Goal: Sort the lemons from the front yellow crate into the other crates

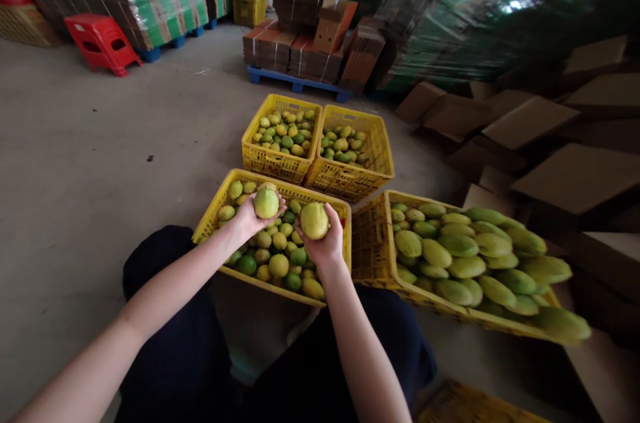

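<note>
My left hand (pixel 250 219) is palm up with a round green-yellow lemon (pixel 267 203) resting in it, its fingers curled under the fruit. In my right hand (pixel 327 243) is another lemon (pixel 315 221), yellower, with the fingers around its side and back. Both hands are raised over a yellow plastic crate (pixel 213 207) in front of my knees. Inside that crate lie many loose lemons (pixel 279 265), some green and some yellow. The two held lemons are apart from each other.
Two yellow crates (pixel 283 166) of similar fruit stand just beyond. At right, another crate (pixel 373 243) is heaped with green-yellow fruits (pixel 459 245) that look stretched. Cardboard boxes (pixel 530 121) lie farther right. Flattened cartons (pixel 273 46) sit on a blue pallet; a red stool (pixel 103 43) stands left.
</note>
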`<state>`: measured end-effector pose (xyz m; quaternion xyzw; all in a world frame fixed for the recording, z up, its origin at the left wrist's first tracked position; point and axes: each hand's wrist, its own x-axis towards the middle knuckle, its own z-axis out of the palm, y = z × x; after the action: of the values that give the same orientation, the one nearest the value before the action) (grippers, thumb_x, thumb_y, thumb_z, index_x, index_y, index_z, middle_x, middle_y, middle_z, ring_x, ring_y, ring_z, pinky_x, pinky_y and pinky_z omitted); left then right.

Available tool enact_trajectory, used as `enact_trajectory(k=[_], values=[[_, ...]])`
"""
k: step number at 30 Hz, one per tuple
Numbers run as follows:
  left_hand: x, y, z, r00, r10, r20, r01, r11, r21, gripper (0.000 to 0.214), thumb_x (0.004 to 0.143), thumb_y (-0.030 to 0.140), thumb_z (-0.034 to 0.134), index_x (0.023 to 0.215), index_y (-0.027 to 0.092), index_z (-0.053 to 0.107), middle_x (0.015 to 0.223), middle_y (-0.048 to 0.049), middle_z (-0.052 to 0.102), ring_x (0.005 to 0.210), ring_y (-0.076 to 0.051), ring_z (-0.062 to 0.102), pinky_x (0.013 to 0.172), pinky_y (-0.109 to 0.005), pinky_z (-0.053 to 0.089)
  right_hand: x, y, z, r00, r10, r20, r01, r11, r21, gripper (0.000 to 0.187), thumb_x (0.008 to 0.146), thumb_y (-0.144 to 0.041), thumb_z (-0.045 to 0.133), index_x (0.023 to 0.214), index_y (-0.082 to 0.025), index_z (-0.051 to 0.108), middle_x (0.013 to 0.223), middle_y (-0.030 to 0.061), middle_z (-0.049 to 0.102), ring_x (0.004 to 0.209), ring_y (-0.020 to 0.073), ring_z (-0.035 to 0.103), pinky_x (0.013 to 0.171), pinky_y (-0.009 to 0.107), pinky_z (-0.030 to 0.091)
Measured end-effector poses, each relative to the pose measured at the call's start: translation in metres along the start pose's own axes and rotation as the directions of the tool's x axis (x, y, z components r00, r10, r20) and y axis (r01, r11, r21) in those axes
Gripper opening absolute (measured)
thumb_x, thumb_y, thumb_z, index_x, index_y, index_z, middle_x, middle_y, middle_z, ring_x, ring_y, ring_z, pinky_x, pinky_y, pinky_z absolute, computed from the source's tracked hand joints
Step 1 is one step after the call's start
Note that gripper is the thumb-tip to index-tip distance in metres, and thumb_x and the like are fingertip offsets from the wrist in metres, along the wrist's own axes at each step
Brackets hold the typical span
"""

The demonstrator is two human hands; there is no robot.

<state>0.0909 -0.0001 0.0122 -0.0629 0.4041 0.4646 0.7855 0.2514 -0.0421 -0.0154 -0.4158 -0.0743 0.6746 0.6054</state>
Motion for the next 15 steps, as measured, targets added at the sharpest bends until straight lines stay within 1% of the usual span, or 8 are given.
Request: enact_trajectory(k=[2, 4, 6, 8, 10, 12, 15], values=[[-0.003, 0.002, -0.002, 0.999, -0.034, 0.008, 0.033, 0.998, 0.056, 0.035, 0.1, 0.023, 0.036, 0.116, 0.016, 0.066, 0.075, -0.0064, 0.07, 0.072, -0.022, 0.073, 0.07, -0.035, 0.064, 0.0, 0.001, 0.0, 0.999, 0.036, 0.033, -0.036, 0.999, -0.004, 0.03, 0.065, -0.05, 0.073, 0.076, -0.024, 0.064, 0.064, -0.0009, 0.07, 0.057, 0.0199, 0.067, 0.044, 0.029, 0.051], [-0.006, 0.003, -0.003, 0.999, -0.036, 0.013, 0.035, 0.992, 0.119, 0.035, 0.1, 0.03, 0.042, 0.117, 0.012, 0.066, 0.075, -0.009, 0.071, 0.071, -0.023, 0.073, 0.062, -0.033, 0.064, -0.001, 0.002, 0.001, 0.995, 0.06, 0.08, -0.059, 0.998, -0.024, 0.027, 0.069, -0.047, 0.068, 0.078, -0.022, 0.066, 0.065, 0.0014, 0.071, 0.058, 0.0205, 0.068, 0.04, 0.027, 0.046], [-0.01, 0.005, -0.002, 0.999, -0.039, 0.006, 0.038, 0.986, 0.161, 0.033, 0.099, 0.034, 0.049, 0.114, 0.009, 0.065, 0.071, -0.0092, 0.069, 0.062, -0.02, 0.07, 0.05, -0.025, 0.06, -0.001, 0.003, 0.003, 0.99, 0.073, 0.119, -0.067, 0.996, -0.05, 0.026, 0.073, -0.043, 0.062, 0.086, -0.021, 0.068, 0.069, 0.003, 0.072, 0.059, 0.0211, 0.069, 0.036, 0.024, 0.039], [-0.015, 0.008, 0.002, 0.998, -0.062, 0.013, 0.06, 0.985, 0.165, 0.031, 0.1, 0.033, 0.051, 0.112, 0.008, 0.064, 0.067, -0.0076, 0.066, 0.053, -0.014, 0.064, 0.042, -0.017, 0.053, -0.001, 0.004, 0.005, 0.987, 0.098, 0.125, -0.093, 0.994, -0.053, 0.025, 0.077, -0.039, 0.06, 0.092, -0.021, 0.068, 0.072, 0.0039, 0.074, 0.061, 0.0219, 0.07, 0.034, 0.022, 0.037], [-0.019, 0.01, 0.005, 0.996, -0.086, 0.033, 0.08, 0.985, 0.155, 0.031, 0.102, 0.033, 0.049, 0.111, 0.007, 0.063, 0.066, -0.0064, 0.065, 0.046, -0.01, 0.058, 0.038, -0.012, 0.049, -0.002, 0.004, 0.007, 0.983, 0.132, 0.128, -0.129, 0.991, -0.034, 0.024, 0.08, -0.039, 0.061, 0.091, -0.02, 0.068, 0.072, 0.0047, 0.075, 0.057, 0.021, 0.069, 0.032, 0.022, 0.039], [-0.021, 0.012, 0.006, 0.994, -0.094, 0.048, 0.085, 0.984, 0.156, 0.034, 0.104, 0.035, 0.046, 0.11, 0.006, 0.062, 0.064, -0.0057, 0.064, 0.042, -0.009, 0.055, 0.036, -0.012, 0.048, -0.003, 0.004, 0.007, 0.976, 0.155, 0.15, -0.156, 0.988, -0.003, 0.023, 0.084, -0.04, 0.061, 0.09, -0.018, 0.068, 0.072, 0.005, 0.075, 0.054, 0.0185, 0.067, 0.034, 0.022, 0.044], [-0.02, 0.013, 0.004, 0.992, -0.117, 0.057, 0.105, 0.979, 0.176, 0.039, 0.104, 0.041, 0.043, 0.109, 0.007, 0.063, 0.062, -0.005, 0.063, 0.039, -0.008, 0.053, 0.034, -0.012, 0.046, -0.003, 0.003, 0.005, 0.968, 0.194, 0.157, -0.2, 0.98, 0.024, 0.018, 0.088, -0.034, 0.061, 0.092, -0.018, 0.068, 0.07, 0.0047, 0.075, 0.052, 0.0169, 0.068, 0.038, 0.021, 0.051]])
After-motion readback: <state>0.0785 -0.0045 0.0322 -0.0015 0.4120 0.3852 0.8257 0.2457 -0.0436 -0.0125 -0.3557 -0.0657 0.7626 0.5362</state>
